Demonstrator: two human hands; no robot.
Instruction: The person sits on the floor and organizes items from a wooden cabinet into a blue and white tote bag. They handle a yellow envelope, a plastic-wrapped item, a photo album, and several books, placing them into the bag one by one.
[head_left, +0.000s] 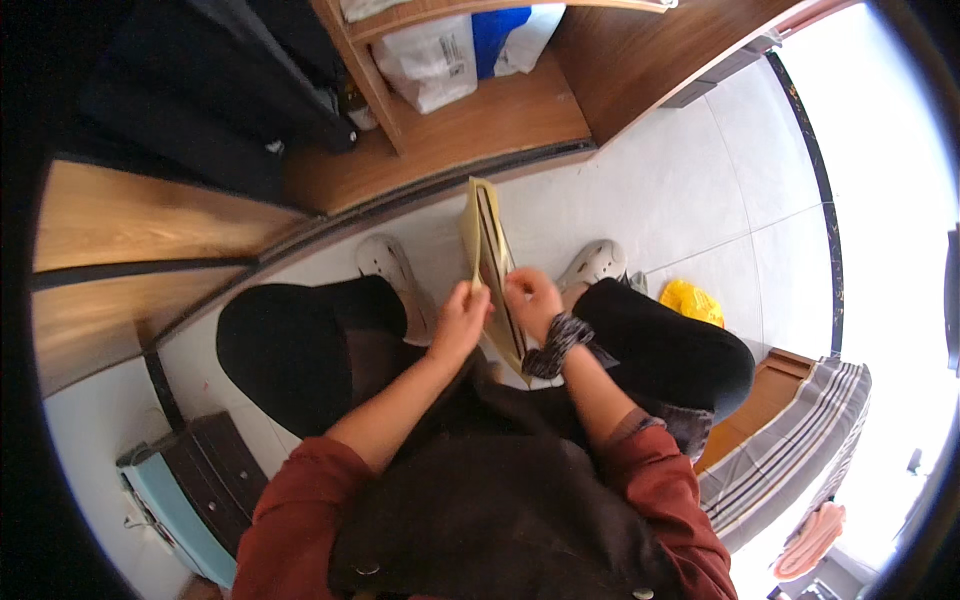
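Between my knees, a flat pale-yellow bag or pouch (471, 232) stands on edge, its long opening facing up. Dark-edged flat contents (491, 240) show inside; what they are I cannot tell. My left hand (463, 315) pinches the near left rim of the pouch between thumb and fingers. At the opposite rim is my right hand (534, 296), fingers curled; whether it grips the rim is unclear. A dark patterned scrunchie (559, 345) circles my right wrist.
Ahead stands an open wooden wardrobe (480, 112) with white-and-blue packages (435, 64) and dark hanging clothes (217, 97). A yellow plastic bag (694, 302) lies on the tiled floor beyond my right knee. Striped cloth (795, 442) drapes over wooden furniture at right. Light clogs (600, 261) are on my feet.
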